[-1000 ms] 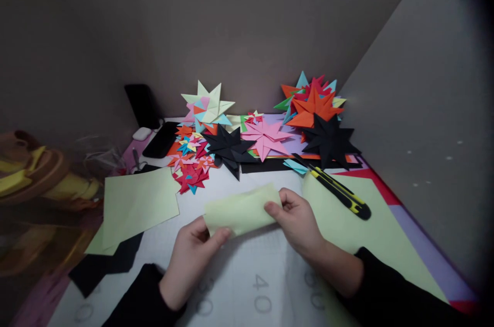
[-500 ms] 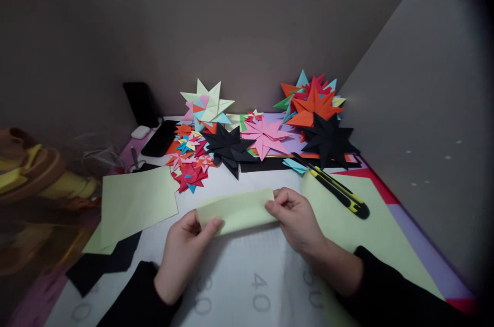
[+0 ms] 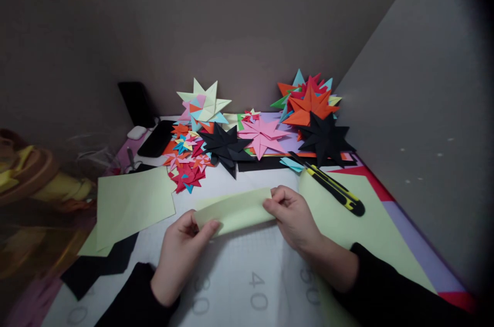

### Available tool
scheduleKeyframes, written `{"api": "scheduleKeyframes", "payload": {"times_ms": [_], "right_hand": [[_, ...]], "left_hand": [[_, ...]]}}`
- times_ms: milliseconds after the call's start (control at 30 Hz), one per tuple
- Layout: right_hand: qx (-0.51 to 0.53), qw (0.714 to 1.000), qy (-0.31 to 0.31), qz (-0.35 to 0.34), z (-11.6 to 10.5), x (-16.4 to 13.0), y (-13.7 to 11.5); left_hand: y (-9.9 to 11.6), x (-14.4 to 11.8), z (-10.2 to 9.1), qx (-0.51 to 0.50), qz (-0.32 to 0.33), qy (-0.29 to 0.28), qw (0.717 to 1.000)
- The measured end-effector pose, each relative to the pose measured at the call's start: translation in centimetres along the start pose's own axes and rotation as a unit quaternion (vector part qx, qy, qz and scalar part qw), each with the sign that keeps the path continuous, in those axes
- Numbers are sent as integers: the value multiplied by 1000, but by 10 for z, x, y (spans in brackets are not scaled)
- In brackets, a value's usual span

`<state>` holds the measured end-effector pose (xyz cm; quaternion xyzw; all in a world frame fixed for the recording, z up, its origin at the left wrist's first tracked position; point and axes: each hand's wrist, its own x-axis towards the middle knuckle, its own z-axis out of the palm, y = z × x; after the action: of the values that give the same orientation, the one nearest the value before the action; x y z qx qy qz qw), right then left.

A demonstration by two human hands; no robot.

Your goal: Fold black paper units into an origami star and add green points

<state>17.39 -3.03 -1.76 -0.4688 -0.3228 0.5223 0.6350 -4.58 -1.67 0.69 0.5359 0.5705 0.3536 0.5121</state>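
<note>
the white worktop [image 3: 230, 286], marked with large numerals, lies under the work. the big sheet [image 3: 347, 234] lies flat at the right; rest the right sleeve [image 3: 386, 283] lightly over it, since pressure there could crease it.

the left sheets [image 3: 135, 201] overlap beside the left hand, apart from the paper in use.

the paper [image 3: 239, 209] is between the two hands over the middle of the worktop, its length running side to side. it is bent lengthwise, with a rear layer showing behind the front one. judge the bend by its long edges: they should run parallel, or the layers probably skew.

the left hand [image 3: 178, 252] grasps the left end, thumb in front, other fingers behind. the right hand [image 3: 296, 219] pinches the right end between thumb and fingers. apply equal, light tension at both ends; uneven pull may twist the bend, and a hard thumb may dent the stock.

the black star [image 3: 226, 144] stands beyond the paper, well apart from it. the knife [image 3: 335, 191] lies partly on the big sheet, near the right hand; its blade state cannot be told. keep the right wrist away from it.
</note>
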Motion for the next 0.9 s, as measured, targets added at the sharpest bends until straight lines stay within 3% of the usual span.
{"api": "scheduleKeyframes", "payload": {"times_ms": [500, 900], "right_hand": [[8, 999, 41, 23, -1, 2, -3], [-9, 997, 71, 20, -2, 0, -2]], "left_hand": [[5, -1, -1, -33, 6, 24, 999], [3, 3, 0, -171, -19, 72, 982]]}}
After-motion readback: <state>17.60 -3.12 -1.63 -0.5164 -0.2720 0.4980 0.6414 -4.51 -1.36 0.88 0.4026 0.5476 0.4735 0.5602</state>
